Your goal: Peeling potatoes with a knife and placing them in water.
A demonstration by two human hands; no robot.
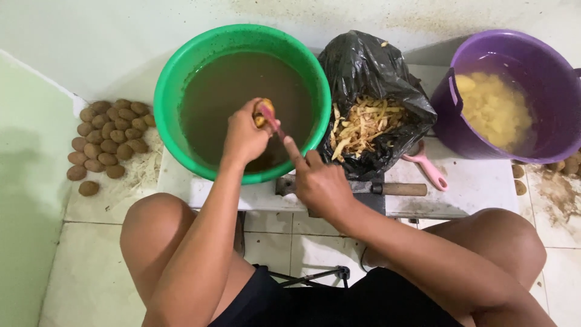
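Both hands work over the green basin (pixel 175 79) of brown water: the left hand (pixel 243 136) is closed around a half-peeled potato (pixel 263 112), and the right hand (pixel 321 184) grips a pink-handled peeler (pixel 272 122) laid against it, forefinger stretched out. Peeling looks to be mid-stroke; finishing it would call for turning the potato to bring its remaining skin under the blade. Unpeeled potatoes (pixel 109 145) lie on the floor at left; a black bag of peelings (pixel 369 124) and a purple bucket (pixel 544 66) of peeled ones stand right.

green basin (pixel 175 79) and black bag (pixel 369 66) touching, crowding hands
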